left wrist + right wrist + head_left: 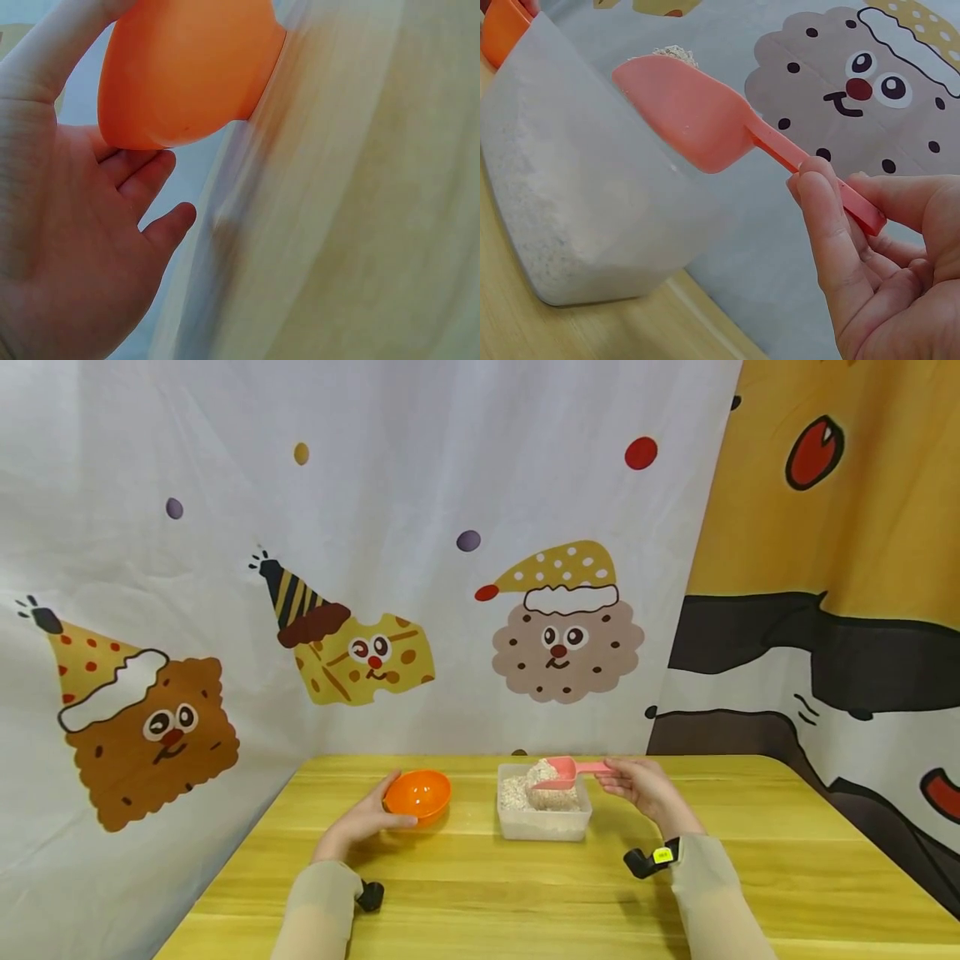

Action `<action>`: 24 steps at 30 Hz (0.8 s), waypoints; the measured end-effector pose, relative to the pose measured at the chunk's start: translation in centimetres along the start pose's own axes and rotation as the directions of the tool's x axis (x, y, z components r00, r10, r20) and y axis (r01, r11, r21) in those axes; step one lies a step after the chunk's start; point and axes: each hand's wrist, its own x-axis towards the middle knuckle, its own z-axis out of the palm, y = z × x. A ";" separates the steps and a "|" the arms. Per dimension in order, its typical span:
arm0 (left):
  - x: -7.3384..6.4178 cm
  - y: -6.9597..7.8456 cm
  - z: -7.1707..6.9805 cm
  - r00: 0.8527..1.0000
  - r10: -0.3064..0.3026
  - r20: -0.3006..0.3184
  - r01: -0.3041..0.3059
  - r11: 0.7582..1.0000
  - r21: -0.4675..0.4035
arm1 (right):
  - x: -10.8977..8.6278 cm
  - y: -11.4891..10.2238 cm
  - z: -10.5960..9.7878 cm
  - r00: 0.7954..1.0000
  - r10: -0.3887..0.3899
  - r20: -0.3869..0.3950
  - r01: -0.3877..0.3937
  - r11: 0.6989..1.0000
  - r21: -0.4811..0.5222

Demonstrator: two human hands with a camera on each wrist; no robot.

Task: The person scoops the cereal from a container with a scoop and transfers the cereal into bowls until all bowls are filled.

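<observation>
An orange bowl (417,795) stands on the table at centre left. My left hand (367,817) holds it from its left side, thumb along the near rim and fingers round the far side; the left wrist view shows the bowl's smooth outer wall (187,67). In my right hand (647,789) is a pink scoop (690,112), its handle pinched between thumb and fingers. Pale flakes, apparently oats (543,772), are heaped in the scoop, which is over a translucent plastic box (543,827). More of the same flakes lie inside the box.
The wooden table (465,902) has its far edge against a hanging cloth (420,468) printed with cartoon snacks. The box stands to the right of the bowl, with a strip of table between them. Both wrists wear black cameras.
</observation>
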 end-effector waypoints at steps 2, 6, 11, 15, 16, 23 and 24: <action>0.0 -0.1 0.0 1.000 0.001 0.000 -0.001 1.000 -0.003 | 0.0 0.0 0.0 1.000 -0.003 -0.006 0.003 1.000 0.011; 0.1 -0.2 0.0 1.000 0.006 -0.003 -0.006 1.000 -0.003 | 0.1 -0.3 0.1 1.000 -0.016 0.002 0.016 0.999 0.029; 0.1 -0.2 0.0 1.000 0.014 -0.002 -0.014 1.000 -0.009 | 0.3 -0.7 0.4 1.000 -0.022 0.005 0.022 1.000 0.011; 0.1 -0.4 0.1 1.000 0.015 -0.001 -0.015 1.000 -0.012 | 0.2 -1.1 0.8 1.000 -0.027 0.009 0.027 1.000 -0.006; 0.1 -0.4 0.2 1.000 0.015 -0.001 -0.015 1.000 -0.013 | 0.3 -1.2 0.9 0.999 -0.030 0.013 0.030 1.000 -0.003; 0.3 -0.6 0.2 1.000 0.008 -0.006 -0.008 1.000 -0.029 | 0.7 -1.8 1.8 0.998 -0.048 0.037 0.048 0.999 -0.014; 0.3 -0.6 0.1 1.000 0.006 -0.007 -0.006 1.000 -0.025 | 0.8 -1.9 1.9 0.998 -0.051 0.045 0.051 0.999 -0.013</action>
